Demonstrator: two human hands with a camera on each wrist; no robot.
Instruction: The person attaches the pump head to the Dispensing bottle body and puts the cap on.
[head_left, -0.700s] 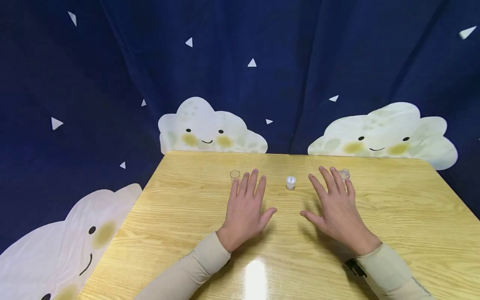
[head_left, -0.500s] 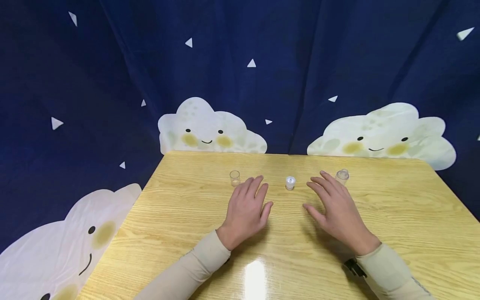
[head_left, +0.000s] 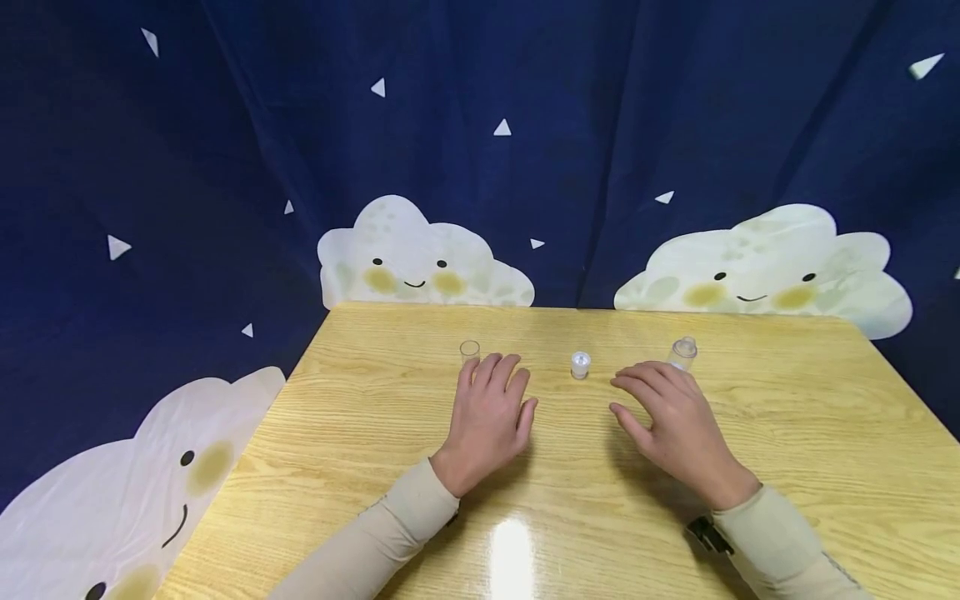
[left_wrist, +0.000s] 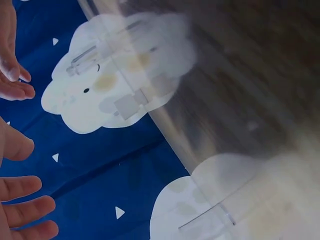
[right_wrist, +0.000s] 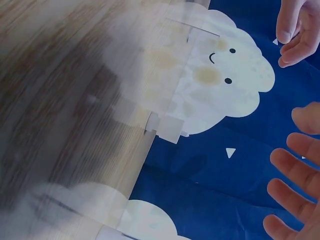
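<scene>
My left hand [head_left: 486, 421] hovers over the near middle of the table, palm down, fingers loosely bent and holding nothing. Just past its fingertips stands a clear open-topped cylinder [head_left: 469, 347], its lower part hidden by the fingers. Between the two hands, a little farther back, sits a small white cap-like piece [head_left: 581, 363]. My right hand [head_left: 681, 433] is held likewise, relaxed and without a thing in it; its knuckles overlap the lower part of a clear bottle-shaped piece with a narrow top [head_left: 682, 353]. Both wrist views show spread fingers [left_wrist: 27, 207] apart from the pieces.
The wood-grain table [head_left: 360, 392] ends at a far edge against a dark blue curtain [head_left: 480, 125] printed with smiling clouds [head_left: 420, 250] and white triangles. A bright light reflection [head_left: 512, 558] lies near the front of the table.
Both hands have drawn their fingers back and bent them from a flatter, spread pose. More of the bottle-shaped piece on the right now shows. The three pieces stay put.
</scene>
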